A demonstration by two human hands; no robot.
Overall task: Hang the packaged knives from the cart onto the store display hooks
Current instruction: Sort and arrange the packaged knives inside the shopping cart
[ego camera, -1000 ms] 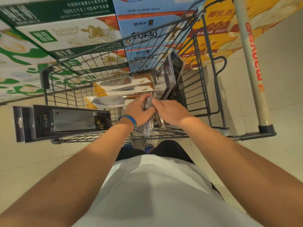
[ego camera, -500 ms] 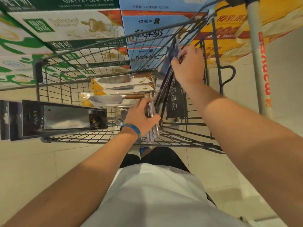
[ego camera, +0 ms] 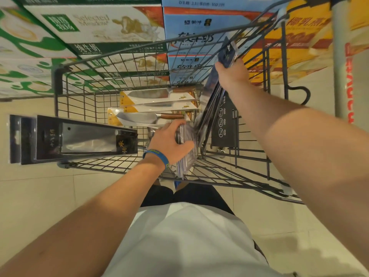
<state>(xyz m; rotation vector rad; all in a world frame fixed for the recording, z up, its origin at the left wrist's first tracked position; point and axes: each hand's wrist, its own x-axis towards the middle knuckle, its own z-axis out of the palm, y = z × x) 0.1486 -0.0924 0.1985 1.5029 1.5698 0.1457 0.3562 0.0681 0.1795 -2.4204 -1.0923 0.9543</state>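
Risen from the basket floor, right hand (ego camera: 231, 75) pinches the upright dark knife packs (ego camera: 227, 51) by their top; left hand (ego camera: 169, 139) grips clear packs (ego camera: 185, 156) inside the cart (ego camera: 58, 76)

Shirt (ego camera: 189, 236): white, plain, soft folds across the front, hem hanging loose at the waist.
Legwear (ego camera: 159, 195): black, showing as two dark shapes under the shirt hem (shorts or trousers, cannot tell).
Wristband (ego camera: 157, 155): narrow, blue, smooth like rubber, with yellow-green lettering too blurred to read; worn at the left wrist.
Forearms (ego camera: 99, 200): bare along the whole visible length.
Left hand (ego camera: 169, 140): bare.
Right hand (ego camera: 231, 73): bare.
Footwear (ego camera: 176, 184): only a sliver of blue between the legs.
Dark strip (ego camera: 259, 250): thin, black, at the shirt's right edge (belt or strap, unclear).
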